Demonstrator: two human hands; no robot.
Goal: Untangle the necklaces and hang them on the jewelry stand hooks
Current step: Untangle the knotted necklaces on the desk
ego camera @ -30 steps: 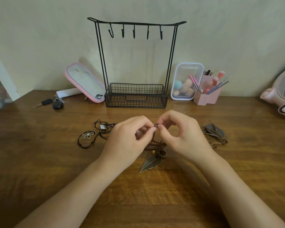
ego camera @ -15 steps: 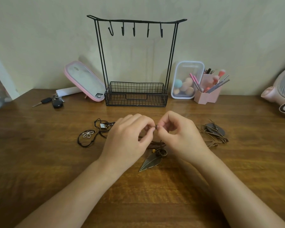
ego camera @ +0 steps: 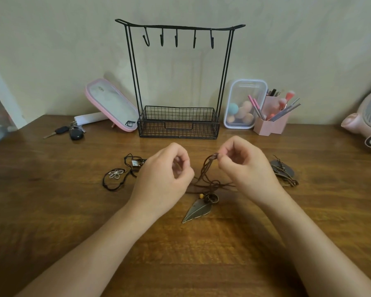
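Okay, right hand [ego camera: 247, 170] is up off the counter [ego camera: 51, 200], thumb and forefinger pinched on the beaded end of the brown cord necklace [ego camera: 206, 174]. Several strands drop from that pinch into a loose mess of loops on the wood. Left hand [ego camera: 165, 179] hovers just beside it, fingers curled in. A strand runs off towards it, but I cannot tell whether I've actually got hold of it.

The leaf pendant [ego camera: 198, 209] lies flat between my forearms, nearer me than the loops, with its little beads bunched at the top. This looks like the teasing-out step, and an early one: all five hooks [ego camera: 176, 40] on the jewelry stand [ego camera: 178, 130] at the back are bare.

To do it well I want to lift gently, not yank, or the crossings will cinch tight. Better to let the pendant's weight anchor the bottom and find the one strand lying on top. Then I ease it out sideways with the left fingers while the right holds the end high.

The black cord necklace [ego camera: 116, 174] with the flower charm sits just left of my left hand; whether it joins this tangle behind the hand I can't see. A third necklace [ego camera: 282, 171] is partly hidden behind my right hand.
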